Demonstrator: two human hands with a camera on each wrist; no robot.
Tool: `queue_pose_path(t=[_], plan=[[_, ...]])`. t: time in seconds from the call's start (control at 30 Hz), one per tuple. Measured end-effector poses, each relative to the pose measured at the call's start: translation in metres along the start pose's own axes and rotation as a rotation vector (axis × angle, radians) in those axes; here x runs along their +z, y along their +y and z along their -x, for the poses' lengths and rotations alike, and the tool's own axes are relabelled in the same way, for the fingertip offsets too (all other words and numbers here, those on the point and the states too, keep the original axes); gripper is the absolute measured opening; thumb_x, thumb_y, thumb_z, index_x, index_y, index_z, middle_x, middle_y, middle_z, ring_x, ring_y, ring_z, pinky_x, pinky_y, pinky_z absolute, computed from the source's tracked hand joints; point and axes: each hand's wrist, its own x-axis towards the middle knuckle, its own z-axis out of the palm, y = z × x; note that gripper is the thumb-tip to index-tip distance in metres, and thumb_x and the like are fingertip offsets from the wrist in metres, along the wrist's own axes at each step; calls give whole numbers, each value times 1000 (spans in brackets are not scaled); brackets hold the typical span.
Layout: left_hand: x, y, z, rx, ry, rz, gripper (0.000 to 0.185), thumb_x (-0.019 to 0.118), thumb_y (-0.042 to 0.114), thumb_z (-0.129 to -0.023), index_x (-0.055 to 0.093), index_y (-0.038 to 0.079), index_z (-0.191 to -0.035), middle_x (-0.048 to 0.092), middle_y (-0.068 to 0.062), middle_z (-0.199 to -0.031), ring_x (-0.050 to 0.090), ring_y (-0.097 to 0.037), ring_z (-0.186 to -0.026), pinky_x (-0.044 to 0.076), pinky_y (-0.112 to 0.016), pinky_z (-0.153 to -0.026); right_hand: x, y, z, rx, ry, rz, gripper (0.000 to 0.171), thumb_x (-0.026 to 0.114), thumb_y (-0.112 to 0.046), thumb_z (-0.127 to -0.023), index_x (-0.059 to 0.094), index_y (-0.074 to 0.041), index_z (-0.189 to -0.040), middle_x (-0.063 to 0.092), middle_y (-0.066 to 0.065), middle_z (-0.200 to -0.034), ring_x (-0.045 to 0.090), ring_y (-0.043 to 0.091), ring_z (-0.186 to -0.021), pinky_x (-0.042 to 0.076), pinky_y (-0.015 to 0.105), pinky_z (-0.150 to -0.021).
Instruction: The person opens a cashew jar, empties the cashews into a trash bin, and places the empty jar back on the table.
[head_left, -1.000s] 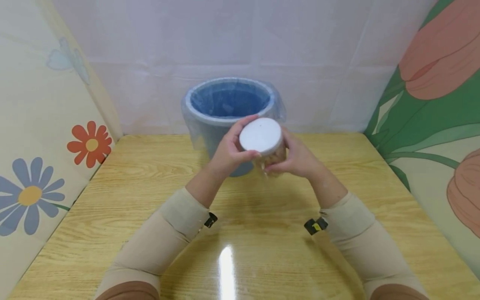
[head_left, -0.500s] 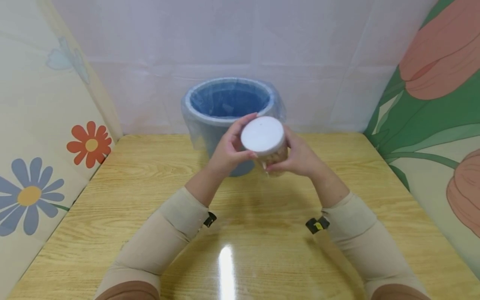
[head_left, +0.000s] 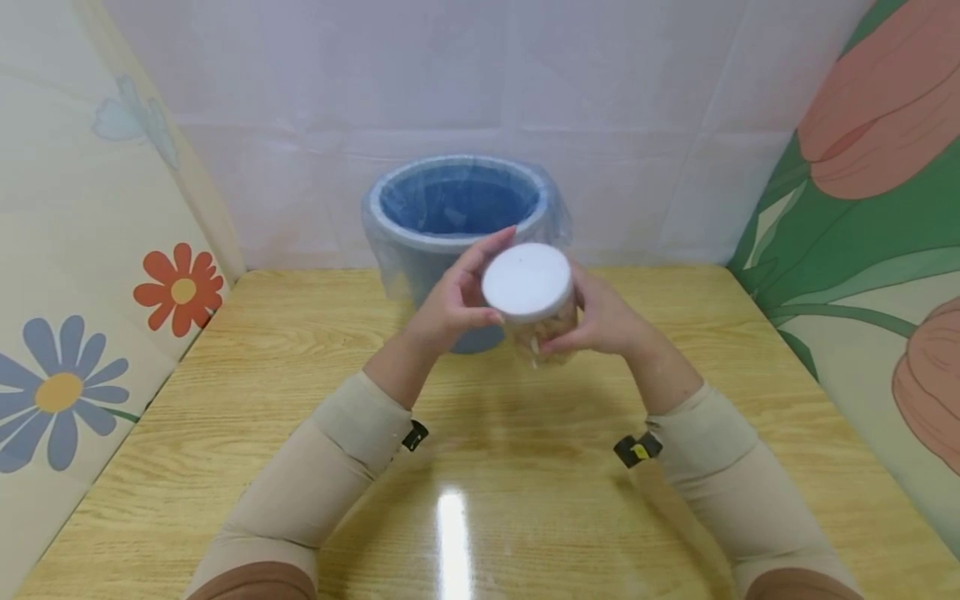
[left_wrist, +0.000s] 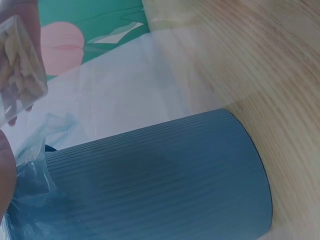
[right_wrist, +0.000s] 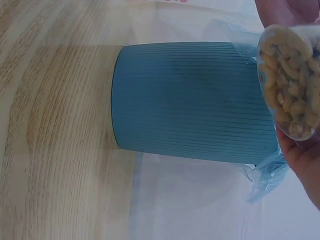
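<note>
Left hand [head_left: 450, 304]: fingers curled round the white lid [head_left: 527, 282].
Jar [head_left: 542, 321]: clear, holds pale cashews, between both hands, above the worktop [head_left: 262, 400]; axis upright, lid tilted toward the viewer.
Right hand [head_left: 603, 321]: grips the jar's body.
Bin [head_left: 420, 250]: blue, plastic-lined, just behind the hands.

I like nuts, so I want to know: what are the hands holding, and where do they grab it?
A clear jar of nuts. The left hand grips its white lid at the rim; the right hand holds the jar's side, below the lid.
</note>
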Motion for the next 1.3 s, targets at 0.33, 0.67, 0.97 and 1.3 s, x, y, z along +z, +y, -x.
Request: queue_pose_path(t=[0.33,0.67,0.97,1.3], plan=[[0,-3,-1,1,-89,56,111,82,37,-63,17,-6,-142,33,-21,-140,40,-26,-122,35,-40,-103,-1,-1,3,-5,-86,-45,98,83,-3,-56,30,-2,-139,44,12,-132,39,25,-123,25,45,-108],[1,-5,-1,4,-49,36,106,83,36,-63,24,-8,-139,39,-20,-134,43,-29,-118,40,-41,-99,-2,-1,2,7,-63,-15,100,84,-5,-57,29,-5,-141,43,11,-134,38,25,-124,24,46,-108],[3,-6,-2,19,29,1,107,83,37,-61,24,-8,-138,43,-16,-131,46,-26,-115,41,-39,-98,0,-4,0,57,-7,13,100,84,-4,-57,29,-9,-141,41,10,-135,38,25,-124,28,47,-106],[5,-7,-3,50,104,-19,104,83,37,-61,28,-6,-138,41,-18,-133,44,-25,-118,38,-38,-101,8,-34,-1,113,69,49,99,81,6,-56,28,0,-139,41,20,-134,38,33,-123,29,50,-104]])
